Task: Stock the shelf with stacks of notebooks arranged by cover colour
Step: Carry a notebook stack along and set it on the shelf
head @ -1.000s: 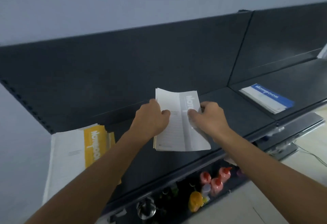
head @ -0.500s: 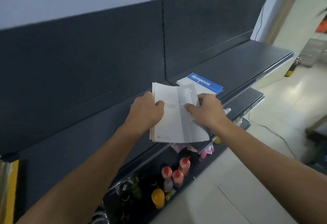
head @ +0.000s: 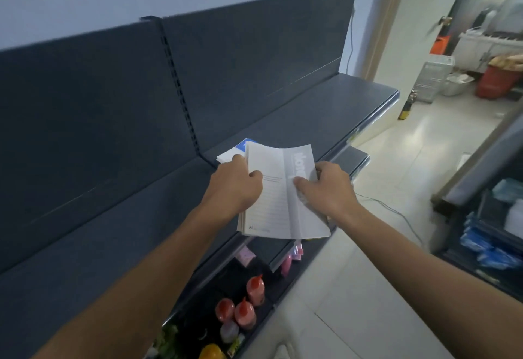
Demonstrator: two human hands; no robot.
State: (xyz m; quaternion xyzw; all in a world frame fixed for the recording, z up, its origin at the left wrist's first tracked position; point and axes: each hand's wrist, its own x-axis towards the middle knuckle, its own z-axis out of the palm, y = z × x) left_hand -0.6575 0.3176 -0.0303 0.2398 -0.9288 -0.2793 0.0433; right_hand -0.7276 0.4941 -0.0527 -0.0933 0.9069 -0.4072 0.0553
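I hold a thin stack of grey-banded notebooks (head: 276, 197) over the front edge of the dark shelf (head: 305, 120). My left hand (head: 236, 186) grips the stack's left edge, thumb on the cover. My right hand (head: 328, 188) grips its right side, thumb on the grey band. Just behind the stack, a blue-banded notebook stack (head: 240, 149) lies on the shelf beside the upright post; only its near corner shows.
The long dark shelf runs left and right at chest height with a dark back panel (head: 254, 55). Below it sit red-capped bottles (head: 243, 305) and pink packets (head: 291, 259). A pale floor and a doorway with crates (head: 433, 81) lie to the right.
The view has swung right along the shelf. Both hands carried the grey stack rightward, and it now covers most of the blue stack. The yellow stack has left the view.
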